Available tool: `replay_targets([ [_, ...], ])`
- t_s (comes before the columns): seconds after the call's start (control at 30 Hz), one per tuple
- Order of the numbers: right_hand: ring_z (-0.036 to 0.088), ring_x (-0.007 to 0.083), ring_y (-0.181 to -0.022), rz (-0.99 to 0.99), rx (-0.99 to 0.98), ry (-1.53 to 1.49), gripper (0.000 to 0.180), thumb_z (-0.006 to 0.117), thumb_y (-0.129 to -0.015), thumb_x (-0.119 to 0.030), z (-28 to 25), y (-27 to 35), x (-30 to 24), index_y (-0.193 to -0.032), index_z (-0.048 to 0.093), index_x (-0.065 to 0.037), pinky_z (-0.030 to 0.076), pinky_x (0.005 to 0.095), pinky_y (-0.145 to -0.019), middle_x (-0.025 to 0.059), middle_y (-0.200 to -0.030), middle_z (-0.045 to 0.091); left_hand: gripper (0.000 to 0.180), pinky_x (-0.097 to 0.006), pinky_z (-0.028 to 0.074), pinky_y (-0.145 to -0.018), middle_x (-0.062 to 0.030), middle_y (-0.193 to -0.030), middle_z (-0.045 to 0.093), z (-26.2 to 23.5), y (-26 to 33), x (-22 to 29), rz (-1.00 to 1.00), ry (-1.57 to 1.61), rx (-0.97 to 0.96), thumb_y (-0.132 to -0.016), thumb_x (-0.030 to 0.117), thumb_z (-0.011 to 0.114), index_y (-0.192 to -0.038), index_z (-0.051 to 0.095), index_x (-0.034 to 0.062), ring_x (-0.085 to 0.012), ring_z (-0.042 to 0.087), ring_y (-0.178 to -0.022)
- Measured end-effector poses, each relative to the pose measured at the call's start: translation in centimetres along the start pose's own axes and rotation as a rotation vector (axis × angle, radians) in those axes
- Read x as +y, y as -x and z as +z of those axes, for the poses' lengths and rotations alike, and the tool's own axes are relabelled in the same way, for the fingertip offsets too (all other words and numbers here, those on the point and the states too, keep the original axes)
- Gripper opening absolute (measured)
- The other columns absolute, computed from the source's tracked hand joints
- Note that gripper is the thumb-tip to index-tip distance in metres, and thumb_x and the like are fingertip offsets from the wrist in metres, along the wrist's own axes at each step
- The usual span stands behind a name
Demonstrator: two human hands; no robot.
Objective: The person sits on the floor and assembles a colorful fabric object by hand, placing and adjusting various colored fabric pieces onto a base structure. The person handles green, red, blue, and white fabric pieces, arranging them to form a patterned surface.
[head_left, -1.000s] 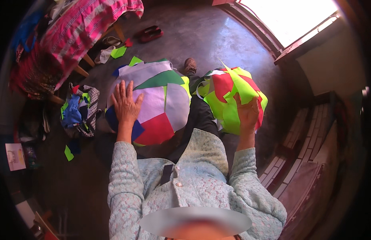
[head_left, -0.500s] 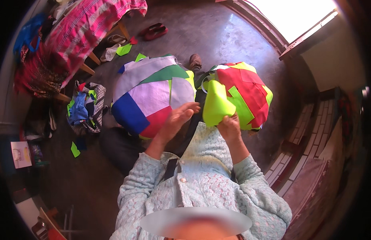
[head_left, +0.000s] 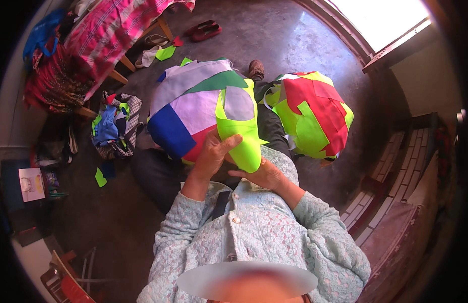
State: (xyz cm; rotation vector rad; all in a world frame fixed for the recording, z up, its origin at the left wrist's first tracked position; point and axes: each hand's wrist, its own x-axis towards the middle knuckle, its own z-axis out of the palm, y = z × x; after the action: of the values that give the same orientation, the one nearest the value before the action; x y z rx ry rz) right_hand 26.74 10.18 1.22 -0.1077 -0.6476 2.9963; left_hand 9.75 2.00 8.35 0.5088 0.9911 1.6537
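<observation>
My left hand (head_left: 214, 151) and my right hand (head_left: 262, 174) both grip a neon green fabric piece (head_left: 241, 136) held up in front of my chest. Its upper part frames a grey panel. Behind it on my left lies a pile of fabric sheets (head_left: 188, 111) in blue, lilac, green and red. On my right sits a second pile (head_left: 312, 118) of red and neon green pieces. My dark trouser legs run between the two piles toward a brown shoe (head_left: 255, 68).
A bench draped in pink striped cloth (head_left: 113, 30) stands at the upper left, with red sandals (head_left: 203, 30) beyond it. A bag of mixed scraps (head_left: 113, 126) lies on the dark floor to the left. A brick step (head_left: 395, 166) borders the right.
My left hand left the left pile and my right hand left the right pile. Both came together at my chest, now holding a neon green piece upright.
</observation>
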Motion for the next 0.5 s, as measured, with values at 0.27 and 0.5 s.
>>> replay_targets([
  [0.27, 0.041, 0.0254, -0.134, 0.052, 0.008, -0.072, 0.096, 0.062, -0.074, -0.074, 0.9, -0.7, -0.7, -0.143, 0.042, -0.011, 0.029, 0.0499, -0.112, 0.0080, -0.147, 0.042, 0.023, -0.029, 0.050, -0.085, -0.0055, -0.105, 0.067, 0.5, 2.1, 1.4, 0.047, 0.227, 0.015, -0.093, 0.012, 0.062, -0.113, 0.063, 0.0016, -0.0130, 0.064, -0.094],
  [0.5, 0.049, 0.0240, -0.128, -0.320, 0.314, -0.376, 0.062, 0.065, -0.088, -0.047, 1.3, -2.8, -2.1, -0.140, 0.047, -0.018, 0.037, 0.0442, -0.108, 0.0042, -0.139, 0.053, 0.027, -0.029, 0.050, -0.087, -0.0075, -0.107, 0.067, -0.3, 4.4, 1.5, 0.069, 0.182, 0.066, -0.091, 0.013, 0.065, -0.114, 0.062, 0.0002, -0.0142, 0.064, -0.098],
])
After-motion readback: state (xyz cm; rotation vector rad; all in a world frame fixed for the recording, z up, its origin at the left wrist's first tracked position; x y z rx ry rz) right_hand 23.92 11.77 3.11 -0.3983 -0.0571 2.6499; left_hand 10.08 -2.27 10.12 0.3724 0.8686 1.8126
